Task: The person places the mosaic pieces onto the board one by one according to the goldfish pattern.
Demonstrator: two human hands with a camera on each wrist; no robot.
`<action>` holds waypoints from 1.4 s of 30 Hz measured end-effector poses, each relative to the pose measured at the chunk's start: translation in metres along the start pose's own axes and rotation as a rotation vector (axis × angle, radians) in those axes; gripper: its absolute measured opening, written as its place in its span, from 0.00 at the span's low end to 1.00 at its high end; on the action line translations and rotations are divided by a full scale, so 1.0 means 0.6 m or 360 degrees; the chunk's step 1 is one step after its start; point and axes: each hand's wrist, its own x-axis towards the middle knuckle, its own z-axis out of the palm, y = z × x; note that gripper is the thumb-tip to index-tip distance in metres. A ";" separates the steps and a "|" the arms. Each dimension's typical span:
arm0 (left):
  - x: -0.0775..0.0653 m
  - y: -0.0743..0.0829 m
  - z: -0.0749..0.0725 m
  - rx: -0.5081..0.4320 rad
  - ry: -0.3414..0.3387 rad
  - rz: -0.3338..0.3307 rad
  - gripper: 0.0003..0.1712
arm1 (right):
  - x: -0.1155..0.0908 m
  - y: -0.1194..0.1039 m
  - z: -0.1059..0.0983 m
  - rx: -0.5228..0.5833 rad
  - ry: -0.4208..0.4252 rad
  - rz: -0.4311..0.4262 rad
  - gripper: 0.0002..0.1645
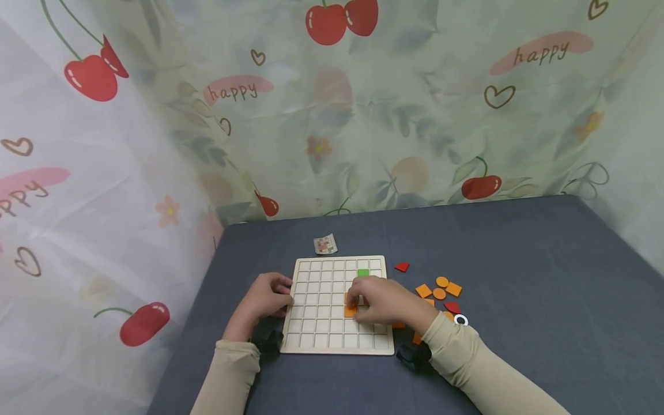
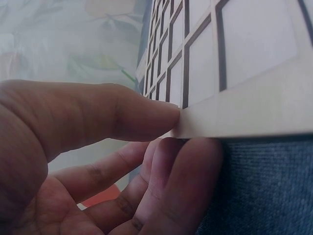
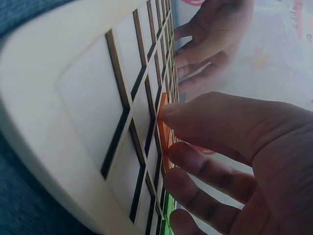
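Observation:
A pale wooden grid board (image 1: 321, 314) lies flat on the table, its square cells edged by raised lines. My left hand (image 1: 267, 298) grips its left edge; in the left wrist view the thumb (image 2: 142, 115) rests on the rim and the other fingers are below it. Over the right half of the board, my right hand (image 1: 381, 300) pinches an orange square tile (image 3: 164, 115) between thumb and fingertips, close against the grid. Another orange tile (image 1: 350, 312) shows under that hand, partly covered. Behind the hand, a green tile (image 1: 363, 272) sits in a cell.
Right of the board lie several loose orange pieces (image 1: 423, 290), red pieces (image 1: 402, 267) and a white ring (image 1: 460, 319), some partly behind the right forearm. A small patterned card (image 1: 325, 244) lies beyond the board. Printed curtains (image 1: 363, 132) border the dark table (image 1: 519, 276).

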 end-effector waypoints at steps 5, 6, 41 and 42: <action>-0.001 -0.002 0.000 -0.0010 -0.0012 0.0006 0.23 | -0.004 0.004 -0.005 -0.0002 0.0008 -0.0021 0.10; -0.001 -0.002 0.000 -0.0009 -0.0015 0.0008 0.23 | -0.007 0.005 -0.008 0.0009 0.0013 -0.0020 0.10; 0.000 0.001 0.003 0.0014 0.0012 -0.0021 0.23 | -0.117 0.068 -0.040 0.0043 -0.0049 0.0098 0.12; -0.001 0.001 0.002 0.0014 0.0014 -0.0019 0.23 | -0.117 0.067 -0.040 0.0041 -0.0047 0.0094 0.12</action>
